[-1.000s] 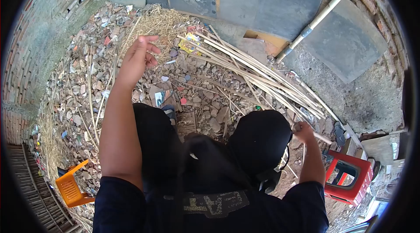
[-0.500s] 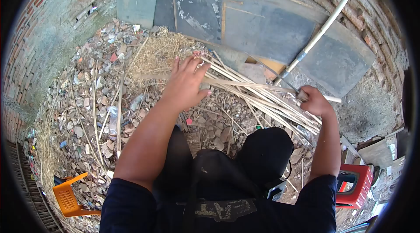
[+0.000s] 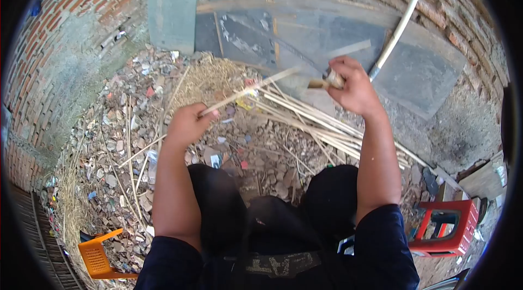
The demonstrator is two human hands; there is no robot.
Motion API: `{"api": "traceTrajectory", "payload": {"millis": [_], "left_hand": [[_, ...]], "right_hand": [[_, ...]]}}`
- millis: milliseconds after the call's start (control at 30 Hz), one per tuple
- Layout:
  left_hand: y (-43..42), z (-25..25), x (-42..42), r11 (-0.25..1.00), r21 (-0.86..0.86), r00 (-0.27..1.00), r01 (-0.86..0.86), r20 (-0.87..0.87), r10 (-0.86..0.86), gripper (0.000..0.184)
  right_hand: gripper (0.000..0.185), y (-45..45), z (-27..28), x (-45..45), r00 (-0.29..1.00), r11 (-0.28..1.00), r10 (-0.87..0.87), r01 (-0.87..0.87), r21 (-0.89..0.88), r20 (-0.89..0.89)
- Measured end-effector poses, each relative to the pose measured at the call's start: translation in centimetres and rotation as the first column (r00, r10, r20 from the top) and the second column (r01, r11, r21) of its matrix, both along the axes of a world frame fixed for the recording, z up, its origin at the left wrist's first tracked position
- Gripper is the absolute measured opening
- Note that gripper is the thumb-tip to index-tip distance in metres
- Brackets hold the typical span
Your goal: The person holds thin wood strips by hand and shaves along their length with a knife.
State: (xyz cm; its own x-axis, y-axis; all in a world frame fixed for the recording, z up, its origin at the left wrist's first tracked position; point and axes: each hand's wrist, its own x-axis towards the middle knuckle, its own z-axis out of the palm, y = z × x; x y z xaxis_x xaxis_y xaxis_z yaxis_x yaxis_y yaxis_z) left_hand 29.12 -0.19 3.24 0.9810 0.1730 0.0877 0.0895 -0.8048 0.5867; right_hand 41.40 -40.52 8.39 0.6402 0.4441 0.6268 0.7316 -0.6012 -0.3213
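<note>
My left hand [image 3: 190,123] is closed round a pale wooden strip [image 3: 248,89], which slants up to the right, its far end blurred. My right hand [image 3: 348,84] grips the handle of a long thin blade [image 3: 294,50], raised up and to the left and smeared by motion. A short blurred pale piece [image 3: 351,49] shows just above my right hand. Below it, a bundle of pale strips [image 3: 327,132] lies on the rubble. My two hands are apart, with the strip's far end between them.
Rubble [image 3: 114,154] and dry straw [image 3: 207,80] cover the ground. Grey panels [image 3: 338,31] lean at the back beside a pale pole [image 3: 403,23]. A red stool [image 3: 463,227] stands at the right, an orange plastic piece [image 3: 95,260] at the lower left.
My left hand has moved left and closed on a strip. My right hand has risen and moved left with the blade. The view has shifted slightly.
</note>
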Motion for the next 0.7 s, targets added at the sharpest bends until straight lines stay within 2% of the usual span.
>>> {"api": "traceTrajectory", "payload": {"millis": [33, 100, 133, 167, 267, 367, 400, 433, 500, 600, 700], "left_hand": [[0.4, -0.4, 0.0, 0.999, -0.018, 1.000, -0.028, 0.010, 0.028, 0.038], [2.0, -2.5, 0.5, 0.999, 0.000, 0.994, -0.039, 0.100, 0.039, 0.046], [2.6, -2.8, 0.3, 0.999, -0.045, 0.998, -0.002, 0.070, 0.005, 0.048], [2.8, -2.7, 0.9, 0.996, -0.088, 0.996, 0.031, 0.084, -0.024, 0.050], [3.0, -3.4, 1.0, 0.979, -0.203, 0.995, 0.007, 0.103, 0.014, 0.053], [2.0, -2.0, 0.0, 0.987, -0.159, 0.997, -0.038, 0.060, 0.048, 0.055], [1.6, -1.4, -0.4, 0.986, -0.162, 0.998, -0.046, 0.041, 0.054, 0.056], [1.1, -0.6, -1.0, 0.991, -0.122, 0.999, -0.047, -0.005, 0.047, 0.055], [0.0, 1.1, -3.0, 0.998, -0.038, 0.991, -0.041, -0.130, 0.036, 0.054], [-1.4, 1.5, -5.9, 0.990, 0.118, 0.993, -0.080, -0.076, 0.090, 0.050], [-2.4, 0.2, -9.4, 0.966, 0.190, 0.984, -0.174, 0.073, 0.163, 0.045]], "right_hand": [[0.034, -0.1, 0.3, 0.3, 0.999, 1.000, 0.016, -0.017, -0.011, -0.045], [0.032, 0.1, 0.3, -0.1, 0.975, 0.996, -0.086, 0.080, -0.039, -0.204], [0.029, 0.1, 0.3, -0.6, 0.975, 0.995, -0.094, 0.086, -0.046, -0.204], [0.029, 0.2, -0.2, -0.6, 0.973, 0.999, -0.015, 0.025, 0.040, -0.231], [0.028, 1.2, -2.1, -0.8, 0.959, 0.997, -0.047, 0.063, 0.046, -0.279], [0.029, 3.0, -4.2, -1.3, 0.972, 0.992, -0.010, 0.039, 0.119, -0.236], [0.027, 3.4, -4.6, -1.5, 0.963, 0.994, -0.036, 0.063, 0.093, -0.268], [0.027, 3.5, -6.3, -0.9, 0.980, 0.993, 0.000, 0.024, 0.117, -0.200], [0.025, 4.2, -6.9, -1.5, 0.967, 0.996, 0.013, 0.009, 0.084, -0.255], [0.024, 5.3, -7.9, -1.8, 0.954, 0.995, 0.097, -0.102, -0.001, -0.283], [0.026, 6.2, -7.8, -2.3, 0.958, 0.973, 0.129, -0.172, -0.154, -0.255]]}}
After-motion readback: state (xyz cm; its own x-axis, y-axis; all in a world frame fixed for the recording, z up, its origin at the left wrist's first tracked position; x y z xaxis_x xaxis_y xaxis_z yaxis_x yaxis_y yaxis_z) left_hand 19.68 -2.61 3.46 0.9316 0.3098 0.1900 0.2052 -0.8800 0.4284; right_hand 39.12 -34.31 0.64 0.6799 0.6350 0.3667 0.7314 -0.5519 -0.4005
